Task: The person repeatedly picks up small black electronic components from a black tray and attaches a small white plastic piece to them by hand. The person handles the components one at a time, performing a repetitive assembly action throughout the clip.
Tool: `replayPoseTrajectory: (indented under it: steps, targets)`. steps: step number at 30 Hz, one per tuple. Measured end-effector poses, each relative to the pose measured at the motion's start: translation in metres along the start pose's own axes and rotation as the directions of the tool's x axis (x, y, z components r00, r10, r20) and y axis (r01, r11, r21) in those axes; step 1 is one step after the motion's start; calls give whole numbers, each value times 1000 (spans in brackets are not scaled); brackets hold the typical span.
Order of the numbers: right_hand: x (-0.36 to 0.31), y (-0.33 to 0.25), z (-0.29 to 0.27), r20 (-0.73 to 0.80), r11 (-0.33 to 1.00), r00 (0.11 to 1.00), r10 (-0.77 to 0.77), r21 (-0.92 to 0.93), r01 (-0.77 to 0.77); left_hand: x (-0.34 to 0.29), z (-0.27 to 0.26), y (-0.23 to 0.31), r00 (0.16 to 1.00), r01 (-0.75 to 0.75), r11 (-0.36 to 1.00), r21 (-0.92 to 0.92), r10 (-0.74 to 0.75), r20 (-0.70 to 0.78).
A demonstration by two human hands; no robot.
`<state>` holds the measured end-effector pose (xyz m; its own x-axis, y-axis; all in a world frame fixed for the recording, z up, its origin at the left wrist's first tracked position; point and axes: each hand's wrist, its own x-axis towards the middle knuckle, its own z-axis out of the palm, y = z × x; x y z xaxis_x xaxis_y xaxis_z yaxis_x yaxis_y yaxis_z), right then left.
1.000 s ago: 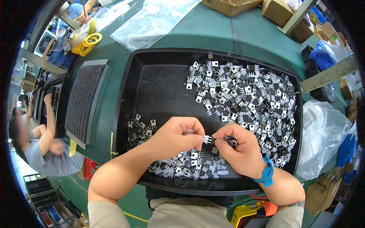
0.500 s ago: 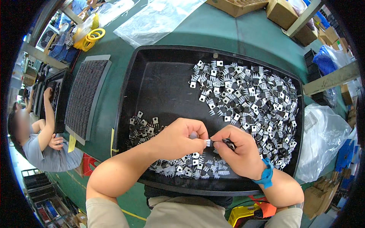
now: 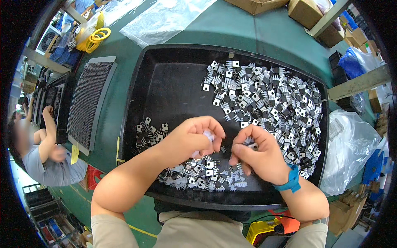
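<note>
Green table (image 3: 281, 37) ran under everything I could see of the work, with a clear bag (image 3: 165, 22) flattened at its far side, another bag (image 3: 349, 153) crumpled to the right, and a rack (image 3: 89, 105) of dark rows off to the left, beyond which a co-worker (image 3: 58, 169) in pale blue sat at another tray. Before the wearer lay a black tray (image 3: 173, 84), its far left floor bare. Both hands hung over its near half, well apart from each other, neither touching the other. The left hand (image 3: 202, 138) was curled, fingertips bent toward the thumb, with pale pieces (image 3: 209, 134) showing inside it; their number I couldn't make out. The right hand (image 3: 256, 153), a blue band (image 3: 291, 178) at its wrist, was folded around a dark part (image 3: 250, 144), thumb and forefinger close together; most of that part was covered, so I couldn't tell which way its long axis ran. What mattered was how the parts lay about them: the big heap (image 3: 273, 103) spread beyond and to the right, the right hand being much the nearer; the near heap (image 3: 202, 175) sat on the body side, below the gap between the hands; and the small heap (image 3: 151, 134) lay left of the left hand, by the forearm. Legs and tabs in all three pointed every way, with no shared line.
</note>
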<state>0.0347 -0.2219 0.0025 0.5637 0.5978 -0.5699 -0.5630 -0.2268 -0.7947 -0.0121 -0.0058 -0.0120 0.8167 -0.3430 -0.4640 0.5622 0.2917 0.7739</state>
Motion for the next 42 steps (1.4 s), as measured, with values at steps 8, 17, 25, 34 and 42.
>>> replayPoseTrajectory:
  steps: [8,17,25,34,42]
  targets:
    - [5,13,-2,376,334,863,-337,-809,483,3,-1,-3,998,-70,987,-142,69,-13]
    - [-7,13,1,411,22,902,-135,-908,417,1,3,1,998,-59,995,-74,57,-34]
    - [-4,16,-1,424,298,872,-244,-823,483,5,-2,-6,997,-46,976,-215,57,47]
    - [-2,4,-3,255,607,786,-563,-518,603,2,-3,-1,999,-49,995,-90,50,0]
    - [-4,4,3,91,490,672,-735,-615,619,-1,4,4,997,-81,994,70,80,21]
